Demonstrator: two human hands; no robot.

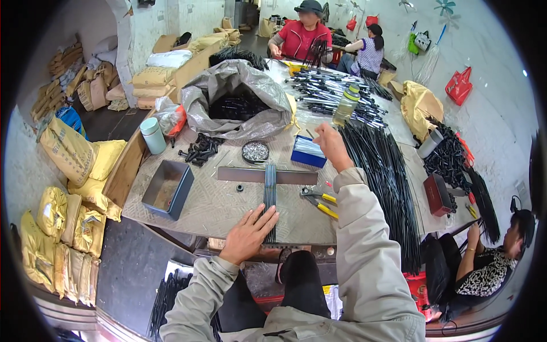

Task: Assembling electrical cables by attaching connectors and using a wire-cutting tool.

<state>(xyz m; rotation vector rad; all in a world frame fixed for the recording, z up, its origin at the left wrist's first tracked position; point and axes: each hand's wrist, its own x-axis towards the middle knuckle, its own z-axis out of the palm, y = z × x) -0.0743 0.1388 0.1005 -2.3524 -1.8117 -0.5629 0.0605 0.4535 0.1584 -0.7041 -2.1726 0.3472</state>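
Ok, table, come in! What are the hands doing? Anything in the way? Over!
Left hand resting on dark rods. Right hand raised near blue box, grip unclear. Rods cross metal strip. Yellow-handled pliers right of rods, clear of them.

Stained white walls [493,108], dark grey floor [128,268], beige-topped worktable [211,214], dark opening [245,12] at back

Rod bundle [270,185] is showing blackish grey; long rods [382,188] are gleaming black. Pliers [325,209] are showing yellow handles. Pin box [308,159] is showing deep blue, tumbler [152,138] pale mint, wall-hung tote [458,88] red. Worktop [299,225] is showing faintly patterned beige-grey. Right-hand co-worker's blouse [481,276] is bearing black-and-white print.
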